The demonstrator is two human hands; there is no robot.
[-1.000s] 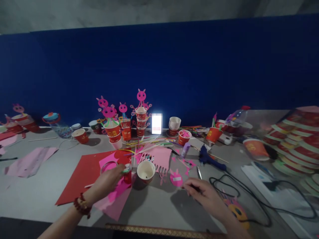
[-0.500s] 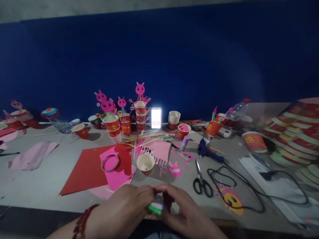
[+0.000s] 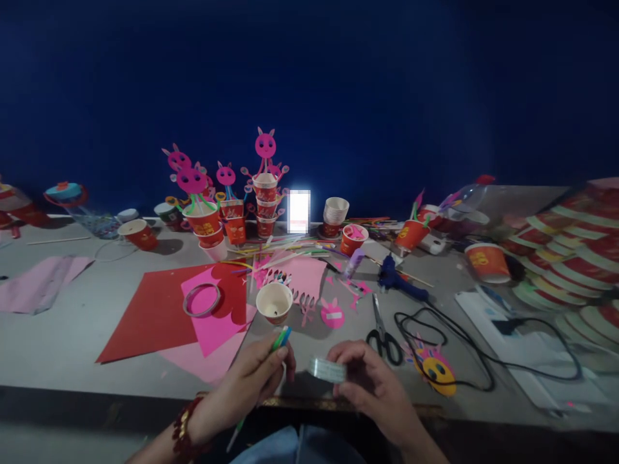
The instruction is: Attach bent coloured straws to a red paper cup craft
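You are in a craft workspace; whether it belongs to a school, a shop or a home cannot be told. Your grey tabletop [image 3: 53, 341] runs along a plain blue wall [image 3: 309, 77] and carries making supplies: red paper [image 3: 145, 322], scissors [image 3: 378, 317], a glue gun [image 3: 393, 274] with a black cord [image 3: 461, 335], and a loose spread of coloured sticks [image 3: 309, 248]. Pink scraps [image 3: 358, 299] lie near the scissors. You have tape [image 3: 327, 370] in your right hand [image 3: 374, 386]. A big pile of paper cups [image 3: 575, 238] stands on your right, and pink ears-and-face figures [image 3: 265, 145] rising from cups show you the handmade work.
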